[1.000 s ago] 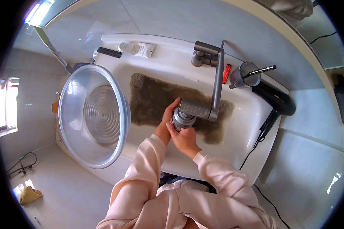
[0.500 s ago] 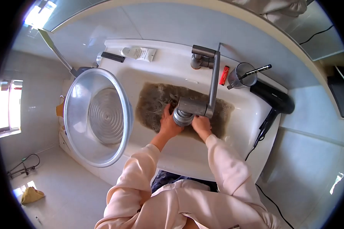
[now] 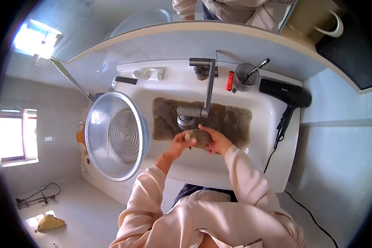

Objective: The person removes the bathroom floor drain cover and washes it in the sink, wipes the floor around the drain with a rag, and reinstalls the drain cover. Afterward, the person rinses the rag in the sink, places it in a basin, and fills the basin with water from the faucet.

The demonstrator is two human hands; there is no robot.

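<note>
Just above the front of the white sink (image 3: 186, 165), a small wadded wet cloth (image 3: 201, 138), brownish-grey, is held between both hands. My left hand (image 3: 179, 144) pinches its left end, with the fingers closed. My right hand (image 3: 219, 141) is wrapped round its right side. The cloth's exact kind cannot be made out. Behind the hands lies murky brown water (image 3: 231, 122) with foam at its edges. A dark grey faucet (image 3: 211, 87) reaches over the water, its spout head close beyond my left hand.
A clear plastic basin (image 3: 141, 136) leans on the sink's left side. Along the back ledge lie a black comb (image 3: 126, 80), a white tube (image 3: 149, 74) and a red box (image 3: 230, 81). A cup (image 3: 249, 82) holding a pen and a black hair dryer (image 3: 285, 93) occupy the right.
Both hands have come up out of the murky water toward me, bringing the wet cloth into sight between them. The camera view has tilted, showing more of the mirror.
</note>
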